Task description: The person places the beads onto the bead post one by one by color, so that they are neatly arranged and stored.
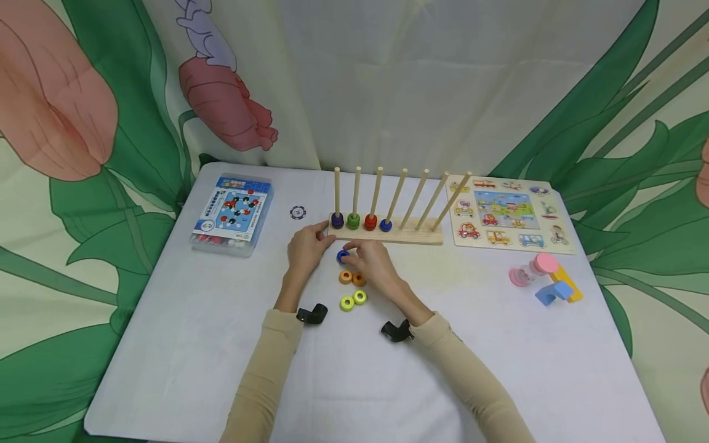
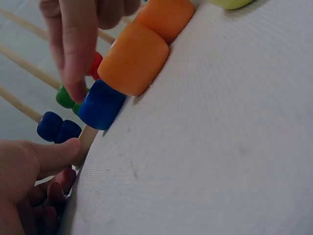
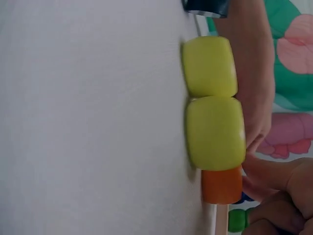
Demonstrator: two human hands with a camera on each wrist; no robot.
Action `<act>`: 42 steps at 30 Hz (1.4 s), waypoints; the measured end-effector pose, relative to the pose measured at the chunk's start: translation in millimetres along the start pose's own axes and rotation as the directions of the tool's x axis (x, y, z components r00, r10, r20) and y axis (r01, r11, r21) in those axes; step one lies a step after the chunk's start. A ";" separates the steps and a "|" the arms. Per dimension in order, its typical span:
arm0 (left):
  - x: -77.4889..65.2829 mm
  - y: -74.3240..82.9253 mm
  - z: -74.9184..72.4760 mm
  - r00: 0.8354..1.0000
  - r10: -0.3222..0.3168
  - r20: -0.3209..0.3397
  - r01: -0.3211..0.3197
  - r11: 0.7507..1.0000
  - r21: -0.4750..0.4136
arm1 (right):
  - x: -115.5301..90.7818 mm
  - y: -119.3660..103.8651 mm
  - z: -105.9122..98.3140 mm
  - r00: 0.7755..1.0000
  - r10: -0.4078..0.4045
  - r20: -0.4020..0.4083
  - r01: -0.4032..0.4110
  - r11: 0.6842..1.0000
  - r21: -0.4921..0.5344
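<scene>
A wooden peg stand (image 1: pixel 410 236) lies across the table's middle, several upright pegs along its base. Dark blue beads (image 2: pixel 50 127) sit on the leftmost peg, then green (image 1: pixel 353 223), red (image 1: pixel 370 224) and blue beads on the following three pegs. My left hand (image 1: pixel 306 248) grips the base's left end, thumb on its near edge. Just in front of the stand, my right hand (image 1: pixel 375 264) pinches a loose blue bead (image 2: pixel 101 105) at the table surface. Two orange beads (image 2: pixel 134 58) and two yellow-green beads (image 3: pixel 215 133) lie nearer me, beside the right hand.
Left of the stand are a plastic case (image 1: pixel 232 215) with a molecule picture and a round chip (image 1: pixel 298 212). At right lies a wooden picture puzzle board (image 1: pixel 462 230), with a pink-ended toy (image 1: pixel 545 263), a blue block (image 1: pixel 548 294) and a yellow block (image 1: pixel 575 294) in front.
</scene>
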State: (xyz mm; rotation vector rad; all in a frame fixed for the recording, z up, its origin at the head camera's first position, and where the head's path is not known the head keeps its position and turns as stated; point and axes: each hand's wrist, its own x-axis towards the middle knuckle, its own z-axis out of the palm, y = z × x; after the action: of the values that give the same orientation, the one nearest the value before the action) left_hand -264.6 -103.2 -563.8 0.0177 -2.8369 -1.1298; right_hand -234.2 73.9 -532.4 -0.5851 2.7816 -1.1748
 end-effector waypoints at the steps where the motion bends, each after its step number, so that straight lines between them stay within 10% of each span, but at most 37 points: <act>1: 0.1 0.3 0.0 1.000 0.003 0.001 -0.003 1.000 -0.002 | 0.2 0.9 1.1 1.000 0.004 0.005 -0.004 1.000 0.003; 10: 0.0 0.1 0.1 1.000 0.003 -0.004 -0.003 1.000 -0.002 | -2.1 0.3 -2.1 0.999 0.030 -0.017 -0.031 0.999 -0.038; 15: 0.7 0.7 2.0 1.000 0.008 -0.010 -0.008 1.000 -0.012 | -10.6 -20.0 -41.7 0.985 -0.021 -0.173 0.004 0.995 -0.097; 27: -2.0 1.7 1.7 1.000 0.001 -0.018 -0.001 1.000 -0.017 | -7.9 -49.7 -163.9 0.826 -0.051 -0.561 -0.016 0.993 -0.114; 42: -0.1 -0.9 3.4 0.999 0.009 -0.030 -0.009 1.000 -0.015 | 14.8 -52.1 -152.9 0.834 -0.089 -0.544 -0.010 0.984 -0.176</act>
State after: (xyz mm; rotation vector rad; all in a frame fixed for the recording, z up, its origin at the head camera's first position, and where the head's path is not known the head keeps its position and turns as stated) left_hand -264.8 -101.5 -566.9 0.0211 -2.7988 -1.1395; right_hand -262.6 138.9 -386.5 -0.3526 3.3989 -1.2891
